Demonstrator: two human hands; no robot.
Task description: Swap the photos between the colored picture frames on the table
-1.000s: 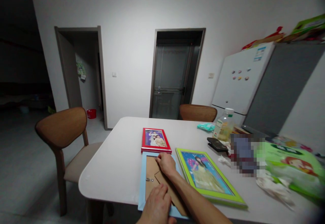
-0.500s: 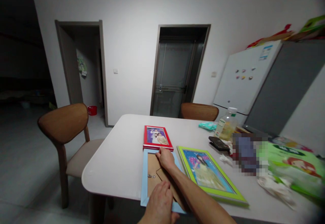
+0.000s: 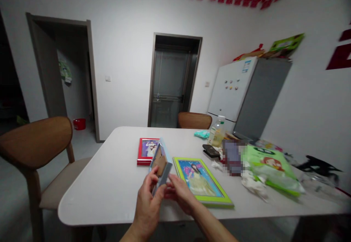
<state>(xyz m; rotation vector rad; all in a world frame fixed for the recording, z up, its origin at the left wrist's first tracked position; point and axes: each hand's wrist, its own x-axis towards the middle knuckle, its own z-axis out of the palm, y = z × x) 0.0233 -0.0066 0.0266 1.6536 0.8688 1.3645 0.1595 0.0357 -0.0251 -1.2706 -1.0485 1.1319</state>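
A light-blue picture frame is raised off the white table and tilted nearly edge-on, its brown backing partly showing. My left hand grips its lower left part, thumb on one side and fingers on the other. At the lower right edge, my right hand has its fingers closed against the frame; some fingertips are hidden. Behind it lies a red picture frame with a photo of people, partly covered. To the right, a lime-green picture frame lies face up near my right forearm.
On the table's right side are a plastic bottle, a black object, a teal packet, crumpled tissues and a green package. Wooden chairs stand at the left and the far side.
The light-blue frame has gone from lying back-up on the table to being lifted and tilted on edge. My right hand has moved from its top edge to its lower right. The view has swung right.
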